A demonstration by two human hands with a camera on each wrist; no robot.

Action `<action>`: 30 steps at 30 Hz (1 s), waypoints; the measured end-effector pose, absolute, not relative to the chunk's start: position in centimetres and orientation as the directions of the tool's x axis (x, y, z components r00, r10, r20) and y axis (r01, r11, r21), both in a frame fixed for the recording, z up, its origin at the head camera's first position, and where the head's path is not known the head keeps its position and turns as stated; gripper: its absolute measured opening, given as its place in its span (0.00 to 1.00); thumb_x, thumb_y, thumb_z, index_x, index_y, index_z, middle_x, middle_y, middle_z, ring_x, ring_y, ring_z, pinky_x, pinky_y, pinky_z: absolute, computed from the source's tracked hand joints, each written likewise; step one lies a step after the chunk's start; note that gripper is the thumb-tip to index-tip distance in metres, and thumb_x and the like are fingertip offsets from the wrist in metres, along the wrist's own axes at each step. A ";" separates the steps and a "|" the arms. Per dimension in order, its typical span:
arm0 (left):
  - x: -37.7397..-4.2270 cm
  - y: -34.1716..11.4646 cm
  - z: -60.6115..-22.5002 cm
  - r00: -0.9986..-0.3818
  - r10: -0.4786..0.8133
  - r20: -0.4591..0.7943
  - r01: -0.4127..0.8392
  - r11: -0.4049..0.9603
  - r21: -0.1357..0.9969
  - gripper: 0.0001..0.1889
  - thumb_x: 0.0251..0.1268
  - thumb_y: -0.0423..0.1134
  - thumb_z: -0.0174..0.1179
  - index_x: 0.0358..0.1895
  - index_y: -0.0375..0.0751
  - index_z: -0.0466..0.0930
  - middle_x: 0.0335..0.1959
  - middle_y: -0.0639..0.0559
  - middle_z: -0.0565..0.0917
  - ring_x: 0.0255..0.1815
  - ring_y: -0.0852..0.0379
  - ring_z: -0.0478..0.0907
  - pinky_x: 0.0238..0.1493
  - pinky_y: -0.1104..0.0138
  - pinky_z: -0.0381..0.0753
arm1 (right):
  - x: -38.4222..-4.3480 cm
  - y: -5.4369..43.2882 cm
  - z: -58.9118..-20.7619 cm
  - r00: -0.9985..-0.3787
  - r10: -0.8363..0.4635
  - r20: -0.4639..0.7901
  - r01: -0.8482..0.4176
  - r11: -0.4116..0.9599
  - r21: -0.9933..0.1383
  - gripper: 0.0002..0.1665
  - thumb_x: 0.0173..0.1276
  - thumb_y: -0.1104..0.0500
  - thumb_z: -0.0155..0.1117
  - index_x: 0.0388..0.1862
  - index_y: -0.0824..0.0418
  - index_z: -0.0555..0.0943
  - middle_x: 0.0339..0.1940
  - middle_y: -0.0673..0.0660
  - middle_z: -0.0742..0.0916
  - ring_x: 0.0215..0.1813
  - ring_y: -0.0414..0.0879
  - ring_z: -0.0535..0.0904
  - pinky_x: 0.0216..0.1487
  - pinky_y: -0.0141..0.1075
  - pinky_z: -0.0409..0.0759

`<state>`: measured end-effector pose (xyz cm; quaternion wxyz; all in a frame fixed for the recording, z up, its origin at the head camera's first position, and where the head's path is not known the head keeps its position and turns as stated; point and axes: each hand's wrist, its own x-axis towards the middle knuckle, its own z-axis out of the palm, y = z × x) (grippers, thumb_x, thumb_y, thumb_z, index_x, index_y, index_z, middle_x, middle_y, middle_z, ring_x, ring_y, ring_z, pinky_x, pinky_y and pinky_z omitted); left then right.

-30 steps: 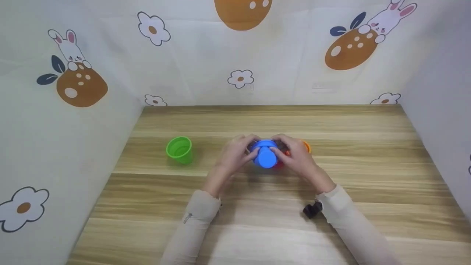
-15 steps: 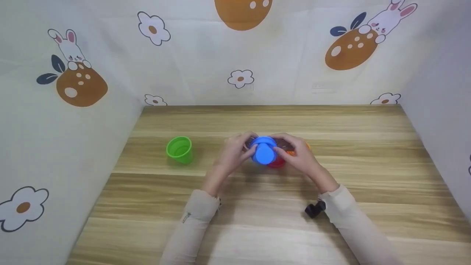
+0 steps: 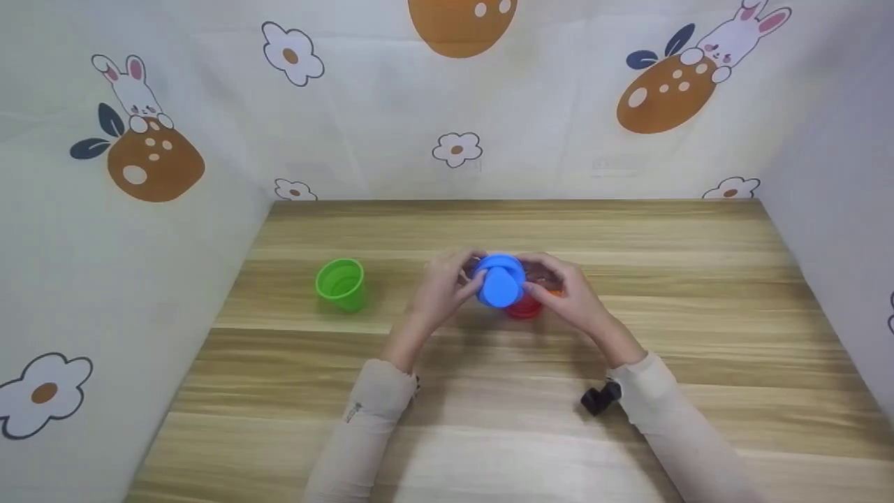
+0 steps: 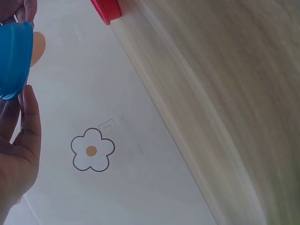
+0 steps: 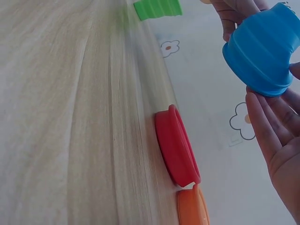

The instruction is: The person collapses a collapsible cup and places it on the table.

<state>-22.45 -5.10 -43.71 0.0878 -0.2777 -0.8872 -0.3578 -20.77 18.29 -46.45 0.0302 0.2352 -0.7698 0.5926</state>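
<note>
Both hands hold a blue ridged cup (image 3: 501, 288) above the table, tilted so its round base faces the head camera. My left hand (image 3: 441, 288) grips its left side, with the thumb by the base and fingers at the rim. My right hand (image 3: 567, 292) holds the other side, its thumb against the cup wall. In the right wrist view the cup (image 5: 260, 51) shows its ridges and wide rim, with right-hand fingers (image 5: 267, 122) under the rim. Below the cup, a short red cup (image 3: 524, 307) sits on the table, partly hidden in the head view.
An orange cup (image 5: 192, 206) stands beside the red one, mostly covered by my right hand in the head view. Off to the left is an upright green cup (image 3: 342, 284). Patterned cloth walls (image 3: 377, 126) enclose the wooden table (image 3: 489, 433) at the back and sides.
Both hands have shifted the blue cup slightly left and away from the body, its base turning more toward the head camera. More of the red cup shows; less of the orange one does.
</note>
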 end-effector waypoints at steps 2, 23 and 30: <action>-22.5 -5.1 -43.7 -0.830 0.429 0.357 0.556 0.586 0.589 0.12 0.71 0.38 0.59 0.54 0.37 0.79 0.44 0.43 0.88 0.41 0.52 0.86 0.41 0.66 0.88 | -20.8 18.3 -46.5 -0.886 -0.325 0.330 -0.400 0.178 -0.899 0.23 0.68 0.68 0.64 0.62 0.67 0.77 0.55 0.66 0.86 0.52 0.36 0.84 0.53 0.28 0.84; -22.3 -4.9 -43.9 -0.820 0.410 0.399 0.572 0.564 0.596 0.12 0.71 0.36 0.60 0.53 0.37 0.80 0.43 0.43 0.88 0.40 0.52 0.86 0.40 0.65 0.89 | -20.8 18.1 -46.4 -0.899 -0.264 0.349 -0.401 0.174 -0.900 0.22 0.66 0.69 0.66 0.59 0.71 0.78 0.50 0.66 0.86 0.49 0.34 0.82 0.50 0.26 0.84; -22.1 -4.9 -43.9 -0.827 0.414 0.380 0.559 0.546 0.624 0.13 0.72 0.38 0.59 0.54 0.37 0.79 0.43 0.43 0.87 0.42 0.50 0.84 0.42 0.58 0.89 | -20.8 18.1 -46.5 -0.893 -0.248 0.375 -0.425 0.200 -0.883 0.22 0.65 0.70 0.66 0.58 0.71 0.79 0.51 0.67 0.86 0.50 0.33 0.83 0.50 0.26 0.84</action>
